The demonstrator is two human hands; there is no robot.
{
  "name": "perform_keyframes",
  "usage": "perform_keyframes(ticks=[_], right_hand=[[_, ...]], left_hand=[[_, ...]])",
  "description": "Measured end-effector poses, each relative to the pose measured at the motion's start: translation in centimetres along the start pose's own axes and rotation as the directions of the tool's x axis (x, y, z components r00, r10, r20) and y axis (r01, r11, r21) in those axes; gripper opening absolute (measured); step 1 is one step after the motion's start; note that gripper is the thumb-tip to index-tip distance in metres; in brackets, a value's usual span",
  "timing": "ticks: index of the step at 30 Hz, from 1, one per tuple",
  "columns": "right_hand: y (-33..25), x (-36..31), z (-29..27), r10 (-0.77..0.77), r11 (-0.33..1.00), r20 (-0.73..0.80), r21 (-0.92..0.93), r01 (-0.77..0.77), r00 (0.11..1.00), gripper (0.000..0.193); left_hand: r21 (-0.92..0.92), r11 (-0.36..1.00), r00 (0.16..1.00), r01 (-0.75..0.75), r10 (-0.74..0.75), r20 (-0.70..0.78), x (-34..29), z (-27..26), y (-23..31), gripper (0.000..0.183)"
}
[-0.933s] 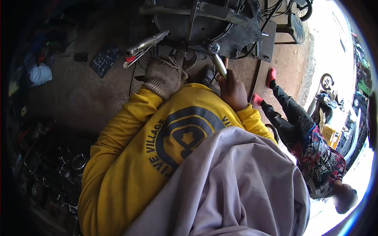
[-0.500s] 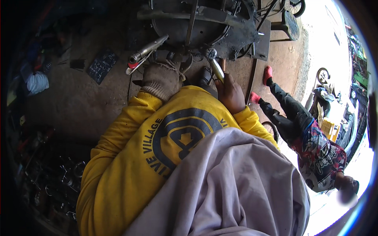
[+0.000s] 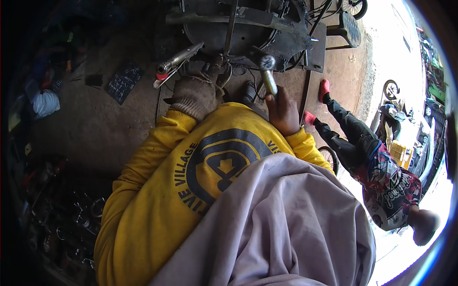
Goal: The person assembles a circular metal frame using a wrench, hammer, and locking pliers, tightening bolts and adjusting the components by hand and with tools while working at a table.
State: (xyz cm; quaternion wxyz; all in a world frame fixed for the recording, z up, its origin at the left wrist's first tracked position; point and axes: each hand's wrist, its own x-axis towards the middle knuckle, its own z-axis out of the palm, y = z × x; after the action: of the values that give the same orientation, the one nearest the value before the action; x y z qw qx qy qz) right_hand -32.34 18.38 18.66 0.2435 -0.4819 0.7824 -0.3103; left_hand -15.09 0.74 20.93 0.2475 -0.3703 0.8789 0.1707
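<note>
My right hand [image 3: 285, 112] is bare and wrapped around the handle of a hammer [image 3: 269, 81]. The hammer's round metal head points away from me, over the near edge of a dark metal workbench [image 3: 298, 38]. A worn brown work glove covers my left hand [image 3: 194, 93], which is curled at the bench's near edge, beside a small metal piece [image 3: 217, 66]. What its fingers grip is hidden. Just beyond that glove, locking pliers [image 3: 180, 59] with a red part at the handle end lie slanted against the bench edge.
Flat metal bars and a round rim cover the bench top. A dark written board [image 3: 124, 82] lies on the floor to the left, near a white bag [image 3: 46, 102]. Metal parts [image 3: 78, 217] are heaped lower left. At right are a person [image 3: 367, 157], a dark stool [image 3: 350, 29] and bicycle wheels.
My right hand has drawn the hammer back and up from the bench edge, slightly rightward. My left hand and the pliers stay about where they were. The person at right shifted a little.
</note>
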Motion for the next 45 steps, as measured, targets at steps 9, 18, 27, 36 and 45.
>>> perform_keyframes(ticks=[9,18,27,36,45], right_hand=[[0.5,0.3,1.1,0.048,0.994,0.090,-0.103,-0.039,0.995,0.025],[-0.4,-0.4,0.5,-0.064,0.997,0.028,-0.043,0.065,0.998,0.024],[0.1,0.1,2.3,0.025,0.993,0.107,-0.120,-0.012,0.994,0.027],[-0.8,-0.1,2.4,0.027,0.997,0.071,-0.078,-0.022,0.997,0.026],[-3.8,0.7,1.0,-0.080,0.996,0.152,-0.028,0.085,0.985,0.025]], left_hand=[[-0.169,0.983,0.977,0.071,-0.034,0.212,-0.4,-1.6,0.2,0.086],[-0.219,0.975,0.998,0.040,-0.028,0.059,-1.5,1.7,-1.0,0.086],[-0.066,0.998,0.999,0.019,-0.021,-0.028,-0.1,1.9,-1.7,0.089],[-0.113,0.993,0.996,0.028,-0.019,0.087,-0.2,1.6,-2.4,0.080],[-0.168,0.982,0.996,-0.084,0.085,0.001,-3.3,4.9,-5.2,0.079]])
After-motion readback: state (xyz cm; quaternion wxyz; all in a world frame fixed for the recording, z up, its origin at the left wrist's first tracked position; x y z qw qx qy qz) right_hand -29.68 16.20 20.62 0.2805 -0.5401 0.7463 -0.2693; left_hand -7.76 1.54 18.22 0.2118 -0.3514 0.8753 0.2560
